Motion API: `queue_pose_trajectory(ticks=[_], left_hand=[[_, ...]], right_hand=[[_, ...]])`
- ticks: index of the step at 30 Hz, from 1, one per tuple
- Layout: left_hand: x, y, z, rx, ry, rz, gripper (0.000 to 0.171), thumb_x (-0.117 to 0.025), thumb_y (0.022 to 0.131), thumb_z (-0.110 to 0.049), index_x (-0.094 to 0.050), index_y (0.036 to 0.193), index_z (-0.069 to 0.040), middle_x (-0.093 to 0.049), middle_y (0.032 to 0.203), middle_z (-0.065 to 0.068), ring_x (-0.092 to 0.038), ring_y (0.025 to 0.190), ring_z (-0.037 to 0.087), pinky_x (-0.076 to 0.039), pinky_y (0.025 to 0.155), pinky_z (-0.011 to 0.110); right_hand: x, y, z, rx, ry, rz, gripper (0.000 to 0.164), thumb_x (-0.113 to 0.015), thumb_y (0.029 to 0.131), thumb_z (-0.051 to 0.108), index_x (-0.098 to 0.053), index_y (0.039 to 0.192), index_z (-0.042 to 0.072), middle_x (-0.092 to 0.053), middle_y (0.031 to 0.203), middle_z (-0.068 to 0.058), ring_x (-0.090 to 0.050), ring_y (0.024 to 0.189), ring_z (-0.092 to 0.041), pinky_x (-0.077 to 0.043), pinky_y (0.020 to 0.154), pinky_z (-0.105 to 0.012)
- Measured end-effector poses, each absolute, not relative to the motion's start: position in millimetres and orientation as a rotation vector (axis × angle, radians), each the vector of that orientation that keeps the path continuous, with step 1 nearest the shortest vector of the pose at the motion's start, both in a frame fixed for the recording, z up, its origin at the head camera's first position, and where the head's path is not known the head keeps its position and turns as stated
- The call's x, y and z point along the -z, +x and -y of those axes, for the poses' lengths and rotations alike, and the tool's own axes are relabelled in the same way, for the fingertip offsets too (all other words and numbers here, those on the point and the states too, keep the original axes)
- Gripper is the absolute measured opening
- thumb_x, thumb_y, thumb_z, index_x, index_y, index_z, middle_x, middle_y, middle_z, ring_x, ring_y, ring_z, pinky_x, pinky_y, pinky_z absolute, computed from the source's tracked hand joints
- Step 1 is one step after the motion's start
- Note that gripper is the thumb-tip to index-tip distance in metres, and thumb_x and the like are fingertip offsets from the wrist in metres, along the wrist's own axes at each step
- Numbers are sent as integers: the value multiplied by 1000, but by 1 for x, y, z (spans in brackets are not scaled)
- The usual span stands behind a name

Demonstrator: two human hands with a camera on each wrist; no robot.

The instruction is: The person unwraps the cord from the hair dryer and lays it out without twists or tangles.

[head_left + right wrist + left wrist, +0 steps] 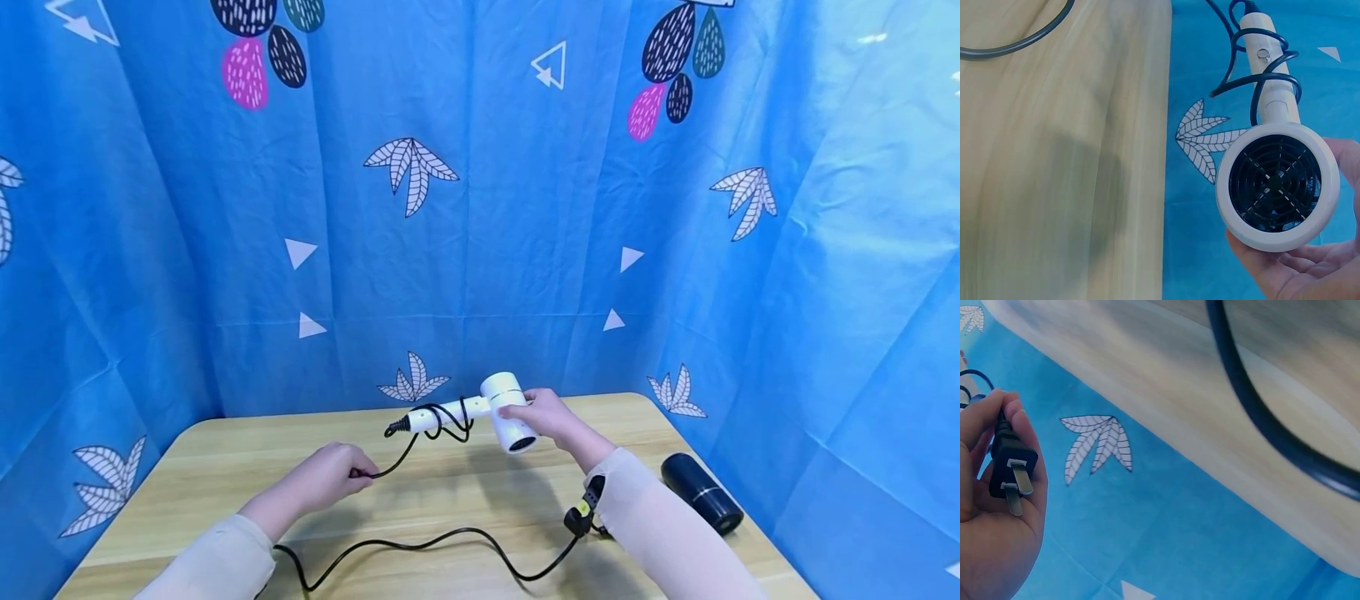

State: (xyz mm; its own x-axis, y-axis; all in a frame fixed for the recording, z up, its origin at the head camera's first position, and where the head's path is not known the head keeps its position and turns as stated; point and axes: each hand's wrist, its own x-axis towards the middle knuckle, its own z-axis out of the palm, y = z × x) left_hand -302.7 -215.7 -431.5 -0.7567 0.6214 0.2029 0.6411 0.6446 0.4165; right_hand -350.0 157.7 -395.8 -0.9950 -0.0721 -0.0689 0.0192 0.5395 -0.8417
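Note:
A white hair dryer [512,414] is held above the table by my right hand [553,414], its fingers and thumb around the barrel. The round black grille [1274,184] faces the right wrist camera. Black cord [1271,79] winds in loose loops around the handle [448,412], which points left. My left hand [335,477] pinches the cord's end just behind the two-pin plug [1013,465]; both flat metal prongs show in the left wrist view. Between the hands the cord [402,459] sags a little.
On the wooden table [225,450], a black cylinder [702,493] lies at the right, beside my right forearm. A separate black cable [420,546] runs across the front to the strap at my right wrist. Blue patterned curtains [465,250] surround the table's back and sides.

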Motion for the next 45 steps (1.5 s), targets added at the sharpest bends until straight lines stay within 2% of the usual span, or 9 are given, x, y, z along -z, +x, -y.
queue_pose_trajectory(ticks=[6,21,25,31,37,45], left_hand=[[424,-298,212,737,-1136,2789,12,-73,88,-4,-79,97,-10,-75,93,1,-65,77,4,-55,68,26],[408,-293,214,775,-1169,2813,13,-73,88,-5,-79,99,-8,-73,92,-3,-57,76,-1,-54,68,26],[404,-292,215,790,-1179,2833,13,-73,89,-7,-79,100,-9,-73,94,-4,-58,76,0,-53,68,26],[395,-291,218,833,-1157,2859,13,-74,90,-11,-79,102,-12,-74,99,-2,-67,87,8,-55,70,26],[385,-289,221,842,-1165,2850,14,-73,92,-15,-79,104,-13,-73,99,-3,-66,87,8,-55,71,27],[376,-288,222,915,-1152,2845,14,-72,93,-20,-79,105,-14,-73,104,-3,-67,95,13,-56,79,31]], right_hand=[[396,-351,-159,1475,-15,-2669,59,-78,84,34,-59,123,-6,-67,105,-14,-66,88,-24,-57,75,-39],[404,-355,-162,1483,36,-2702,59,-78,85,35,-60,122,-6,-67,103,-14,-67,87,-24,-56,73,-36],[404,-355,-161,1487,43,-2708,57,-78,85,35,-60,121,-6,-67,102,-14,-67,86,-24,-56,73,-36],[405,-354,-162,1472,53,-2714,58,-78,85,35,-60,121,-7,-67,102,-15,-67,86,-24,-56,73,-36],[407,-354,-163,1445,63,-2730,56,-78,84,36,-62,119,-6,-68,100,-14,-66,85,-25,-56,73,-37],[410,-355,-162,1428,63,-2745,56,-78,84,37,-62,117,-5,-68,98,-13,-66,84,-24,-56,72,-37]])
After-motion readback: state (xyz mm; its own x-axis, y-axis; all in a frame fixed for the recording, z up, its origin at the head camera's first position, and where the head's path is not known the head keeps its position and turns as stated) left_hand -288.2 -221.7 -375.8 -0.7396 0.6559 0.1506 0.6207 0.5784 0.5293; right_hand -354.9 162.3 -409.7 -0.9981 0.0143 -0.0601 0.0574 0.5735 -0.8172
